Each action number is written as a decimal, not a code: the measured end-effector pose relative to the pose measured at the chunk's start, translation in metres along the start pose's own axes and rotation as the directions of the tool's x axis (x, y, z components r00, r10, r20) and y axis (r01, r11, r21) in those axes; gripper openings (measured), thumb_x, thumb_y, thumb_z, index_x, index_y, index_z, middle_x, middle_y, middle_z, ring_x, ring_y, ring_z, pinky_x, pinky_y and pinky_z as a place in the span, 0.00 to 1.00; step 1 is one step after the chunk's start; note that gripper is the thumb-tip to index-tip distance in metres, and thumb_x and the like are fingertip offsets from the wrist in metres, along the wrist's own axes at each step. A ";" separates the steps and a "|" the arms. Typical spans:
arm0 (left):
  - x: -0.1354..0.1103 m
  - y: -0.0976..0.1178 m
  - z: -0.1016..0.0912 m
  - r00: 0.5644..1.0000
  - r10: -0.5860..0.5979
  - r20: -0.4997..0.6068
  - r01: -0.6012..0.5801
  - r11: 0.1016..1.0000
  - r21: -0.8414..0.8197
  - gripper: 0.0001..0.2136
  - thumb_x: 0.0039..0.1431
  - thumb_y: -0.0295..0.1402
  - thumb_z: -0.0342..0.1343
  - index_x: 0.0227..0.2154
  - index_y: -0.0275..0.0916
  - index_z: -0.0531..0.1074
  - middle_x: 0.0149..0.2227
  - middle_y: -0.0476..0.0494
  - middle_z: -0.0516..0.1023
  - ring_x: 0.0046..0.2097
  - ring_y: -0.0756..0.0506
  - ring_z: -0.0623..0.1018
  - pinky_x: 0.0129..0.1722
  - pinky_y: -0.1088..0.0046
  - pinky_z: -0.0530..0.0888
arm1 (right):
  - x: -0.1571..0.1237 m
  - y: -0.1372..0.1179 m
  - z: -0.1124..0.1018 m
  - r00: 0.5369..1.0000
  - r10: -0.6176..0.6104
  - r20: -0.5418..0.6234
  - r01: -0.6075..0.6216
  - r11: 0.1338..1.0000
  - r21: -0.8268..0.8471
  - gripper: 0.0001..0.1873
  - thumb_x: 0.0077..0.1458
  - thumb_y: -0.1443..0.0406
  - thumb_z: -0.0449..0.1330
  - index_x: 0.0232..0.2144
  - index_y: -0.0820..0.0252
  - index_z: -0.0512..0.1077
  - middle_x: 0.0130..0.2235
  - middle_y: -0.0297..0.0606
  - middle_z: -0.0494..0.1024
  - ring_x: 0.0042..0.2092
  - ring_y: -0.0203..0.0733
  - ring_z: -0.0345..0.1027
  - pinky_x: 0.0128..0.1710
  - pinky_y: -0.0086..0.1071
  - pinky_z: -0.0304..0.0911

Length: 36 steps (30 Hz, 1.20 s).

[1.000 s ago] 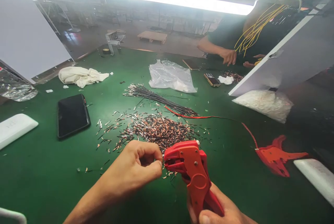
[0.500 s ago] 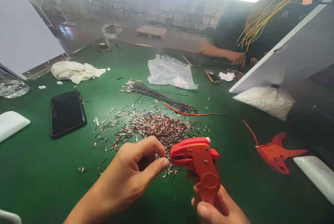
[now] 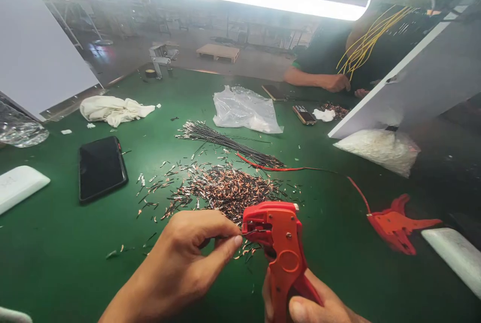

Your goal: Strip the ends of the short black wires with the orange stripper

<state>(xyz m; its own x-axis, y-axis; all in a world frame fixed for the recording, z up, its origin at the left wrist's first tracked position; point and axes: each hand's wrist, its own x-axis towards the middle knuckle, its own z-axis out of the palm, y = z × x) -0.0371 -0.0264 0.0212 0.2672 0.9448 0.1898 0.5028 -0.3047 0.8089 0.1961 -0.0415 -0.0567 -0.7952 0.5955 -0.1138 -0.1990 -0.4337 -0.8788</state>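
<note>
My right hand [image 3: 304, 303] grips the handles of a red wire stripper [image 3: 280, 248] near the bottom edge, jaws pointing left. My left hand [image 3: 191, 258] pinches a short thin wire piece [image 3: 248, 233] between thumb and forefinger and holds its end in the stripper's jaws. Just beyond lies a heap of short stripped wire pieces [image 3: 225, 187] with copper ends. Behind the heap is a bundle of long black wires [image 3: 225, 140] on the green table [image 3: 56, 243].
A black phone [image 3: 101, 167] lies at left, a white cloth [image 3: 112, 108] behind it. A clear plastic bag [image 3: 244, 108] sits mid-table. A second red stripper [image 3: 398, 222] with a red wire lies at right. Another person's hand [image 3: 336, 82] works across the table.
My left hand has closed its pinch on the wire piece and brought it into the stripper's jaws. The stripper has shifted slightly left.
</note>
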 end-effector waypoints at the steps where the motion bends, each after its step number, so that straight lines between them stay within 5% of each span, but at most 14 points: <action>1: 0.000 0.001 0.000 1.000 -0.009 0.001 0.009 1.000 -0.003 0.09 0.59 0.26 0.57 0.25 0.39 0.78 0.22 0.53 0.78 0.24 0.54 0.74 0.25 0.80 0.66 | 0.000 -0.002 0.001 1.000 0.018 -0.016 -0.018 1.000 -0.016 0.23 0.54 0.47 0.61 0.30 0.64 0.71 0.25 0.33 0.66 0.26 0.33 0.57 0.25 0.26 0.52; 7: 0.000 -0.001 -0.001 0.999 -0.013 -0.043 0.015 0.999 0.044 0.10 0.59 0.26 0.54 0.24 0.38 0.77 0.22 0.52 0.76 0.24 0.53 0.73 0.25 0.78 0.66 | -0.004 -0.017 0.008 0.987 0.141 -0.082 -0.146 0.987 -0.067 0.24 0.51 0.47 0.63 0.31 0.65 0.72 0.26 0.33 0.67 0.27 0.33 0.55 0.25 0.27 0.49; 17: 0.002 -0.010 -0.002 0.996 0.079 -0.032 -0.076 0.993 0.095 0.10 0.60 0.24 0.55 0.25 0.37 0.77 0.23 0.51 0.70 0.27 0.52 0.70 0.27 0.77 0.64 | 0.000 0.003 -0.005 1.000 -0.019 -0.008 0.019 1.000 0.012 0.24 0.56 0.47 0.60 0.33 0.64 0.70 0.25 0.35 0.69 0.26 0.35 0.61 0.26 0.27 0.55; 29: -0.001 -0.016 0.003 0.985 0.139 -0.099 -0.115 0.970 0.214 0.11 0.63 0.23 0.53 0.26 0.36 0.74 0.28 0.48 0.69 0.29 0.51 0.69 0.28 0.76 0.65 | -0.006 0.004 -0.003 0.995 0.041 -0.091 -0.038 0.999 0.036 0.24 0.53 0.49 0.63 0.33 0.67 0.73 0.26 0.38 0.71 0.27 0.34 0.61 0.27 0.27 0.54; 36: -0.005 -0.024 0.010 0.971 0.216 -0.100 -0.178 0.939 0.293 0.10 0.62 0.20 0.53 0.27 0.39 0.71 0.28 0.52 0.66 0.28 0.53 0.65 0.26 0.78 0.61 | -0.004 0.003 -0.011 0.999 0.041 0.021 -0.041 0.999 -0.003 0.24 0.56 0.49 0.61 0.35 0.67 0.72 0.28 0.39 0.70 0.29 0.36 0.62 0.29 0.27 0.56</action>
<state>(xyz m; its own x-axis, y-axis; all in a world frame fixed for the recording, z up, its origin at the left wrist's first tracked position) -0.0417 -0.0252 -0.0047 0.2854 0.8640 0.4147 0.6656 -0.4900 0.5628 0.2056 -0.0378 -0.0643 -0.8145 0.5630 -0.1401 -0.1647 -0.4559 -0.8747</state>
